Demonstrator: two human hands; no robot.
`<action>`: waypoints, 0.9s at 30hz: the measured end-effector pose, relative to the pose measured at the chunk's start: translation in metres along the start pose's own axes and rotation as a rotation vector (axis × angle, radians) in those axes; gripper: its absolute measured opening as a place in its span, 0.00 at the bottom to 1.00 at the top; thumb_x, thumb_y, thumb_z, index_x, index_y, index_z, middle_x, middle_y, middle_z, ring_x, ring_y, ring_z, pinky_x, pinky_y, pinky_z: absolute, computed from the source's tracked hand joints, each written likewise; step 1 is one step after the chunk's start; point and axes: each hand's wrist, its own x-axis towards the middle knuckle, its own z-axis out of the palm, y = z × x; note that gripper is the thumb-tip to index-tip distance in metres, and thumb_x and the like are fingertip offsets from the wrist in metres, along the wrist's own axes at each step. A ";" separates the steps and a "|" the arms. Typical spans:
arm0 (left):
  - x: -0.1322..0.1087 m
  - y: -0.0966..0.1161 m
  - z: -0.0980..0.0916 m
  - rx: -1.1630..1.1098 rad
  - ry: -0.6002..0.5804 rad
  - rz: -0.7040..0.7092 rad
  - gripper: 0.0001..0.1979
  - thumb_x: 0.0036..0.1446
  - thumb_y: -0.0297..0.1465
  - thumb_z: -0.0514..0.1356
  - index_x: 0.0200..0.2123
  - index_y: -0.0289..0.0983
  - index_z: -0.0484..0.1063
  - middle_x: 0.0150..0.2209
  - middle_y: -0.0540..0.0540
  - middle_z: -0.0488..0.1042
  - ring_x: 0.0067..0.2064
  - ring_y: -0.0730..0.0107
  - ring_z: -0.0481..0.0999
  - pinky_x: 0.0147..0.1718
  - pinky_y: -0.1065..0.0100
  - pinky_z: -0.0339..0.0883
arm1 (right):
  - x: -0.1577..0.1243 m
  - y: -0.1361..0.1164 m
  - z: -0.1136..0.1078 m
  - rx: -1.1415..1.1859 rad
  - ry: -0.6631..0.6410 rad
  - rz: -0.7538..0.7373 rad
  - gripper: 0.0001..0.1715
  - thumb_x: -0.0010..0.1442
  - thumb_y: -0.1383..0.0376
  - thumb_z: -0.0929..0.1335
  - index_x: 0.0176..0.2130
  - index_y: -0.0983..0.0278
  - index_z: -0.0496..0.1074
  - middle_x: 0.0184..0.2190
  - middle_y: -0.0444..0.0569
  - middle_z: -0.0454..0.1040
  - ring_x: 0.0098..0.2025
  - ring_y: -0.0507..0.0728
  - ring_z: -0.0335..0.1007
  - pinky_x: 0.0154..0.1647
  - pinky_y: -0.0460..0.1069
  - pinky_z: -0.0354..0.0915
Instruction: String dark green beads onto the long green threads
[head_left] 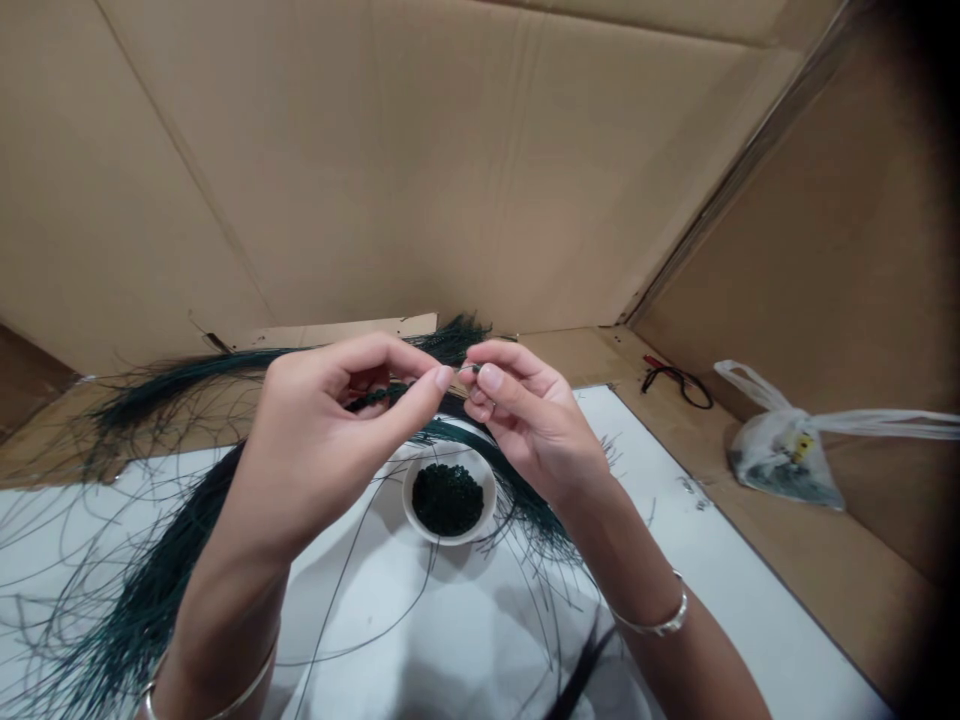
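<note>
Strand (pixel 466 369) lies between left hand (pixel 345 420) and right hand (pixel 531 415) — both hands pinched closed on it.

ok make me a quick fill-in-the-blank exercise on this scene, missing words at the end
1. The bowl is ____ in colour.
2. The beads in it are dark ____.
3. The back wall is made of ____.
4. Of the left hand and right hand, the bag lies nearer the ____.

Missing words: white; green; cardboard; right.

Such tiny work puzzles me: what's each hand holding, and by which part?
The left hand pinches a thin, dark-green beaded strand, seemingly near its tip; the right hand pinches, apparently, a tiny dark bead, exact spot unclear.
</note>
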 end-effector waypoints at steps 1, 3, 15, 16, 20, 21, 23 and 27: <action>0.000 0.000 0.000 0.003 0.000 0.001 0.05 0.59 0.31 0.68 0.30 0.45 0.81 0.28 0.55 0.80 0.26 0.76 0.73 0.23 0.72 0.64 | 0.000 0.000 0.000 0.017 -0.001 -0.001 0.05 0.55 0.65 0.78 0.35 0.57 0.82 0.31 0.43 0.79 0.30 0.49 0.66 0.33 0.46 0.67; 0.000 0.000 0.000 0.009 -0.004 -0.003 0.05 0.59 0.31 0.68 0.30 0.45 0.81 0.27 0.54 0.79 0.26 0.76 0.73 0.24 0.72 0.64 | 0.000 0.000 0.001 0.046 -0.001 -0.002 0.04 0.55 0.66 0.78 0.33 0.58 0.82 0.32 0.43 0.79 0.30 0.48 0.66 0.32 0.45 0.66; 0.000 0.000 0.000 0.013 -0.001 0.004 0.05 0.59 0.31 0.68 0.29 0.43 0.81 0.27 0.54 0.79 0.26 0.76 0.73 0.23 0.73 0.64 | 0.002 0.000 0.002 0.050 0.040 0.043 0.07 0.51 0.65 0.78 0.33 0.58 0.80 0.33 0.43 0.79 0.30 0.49 0.64 0.31 0.46 0.64; 0.001 0.000 0.000 0.016 0.001 0.005 0.05 0.59 0.31 0.68 0.29 0.43 0.81 0.27 0.54 0.79 0.26 0.76 0.73 0.23 0.74 0.64 | 0.002 0.000 0.002 0.054 0.038 0.044 0.07 0.51 0.66 0.78 0.33 0.58 0.80 0.33 0.43 0.79 0.30 0.49 0.64 0.31 0.46 0.64; 0.001 0.002 -0.001 0.020 0.002 0.004 0.05 0.58 0.30 0.68 0.29 0.43 0.81 0.26 0.54 0.78 0.26 0.76 0.73 0.23 0.74 0.64 | 0.002 0.000 0.002 0.079 0.016 0.051 0.06 0.52 0.67 0.78 0.33 0.59 0.81 0.32 0.43 0.79 0.30 0.49 0.64 0.30 0.45 0.63; 0.001 0.002 -0.001 0.018 -0.003 0.001 0.05 0.58 0.30 0.68 0.29 0.43 0.81 0.26 0.54 0.79 0.26 0.76 0.74 0.23 0.73 0.64 | 0.002 0.000 0.002 0.087 0.011 0.051 0.06 0.52 0.67 0.78 0.33 0.59 0.81 0.32 0.43 0.80 0.30 0.48 0.64 0.30 0.44 0.63; 0.002 0.003 -0.002 0.014 -0.013 0.000 0.05 0.59 0.31 0.68 0.29 0.43 0.81 0.27 0.53 0.79 0.26 0.74 0.74 0.23 0.72 0.65 | 0.002 0.000 0.002 0.091 0.008 0.054 0.06 0.52 0.67 0.78 0.33 0.59 0.82 0.33 0.43 0.80 0.30 0.48 0.64 0.30 0.44 0.63; 0.001 0.002 -0.004 0.004 -0.037 0.010 0.05 0.59 0.31 0.69 0.30 0.43 0.81 0.28 0.53 0.80 0.27 0.73 0.76 0.24 0.72 0.67 | 0.001 0.000 0.002 0.061 0.022 0.048 0.06 0.52 0.66 0.78 0.32 0.59 0.81 0.32 0.43 0.80 0.30 0.49 0.63 0.30 0.45 0.64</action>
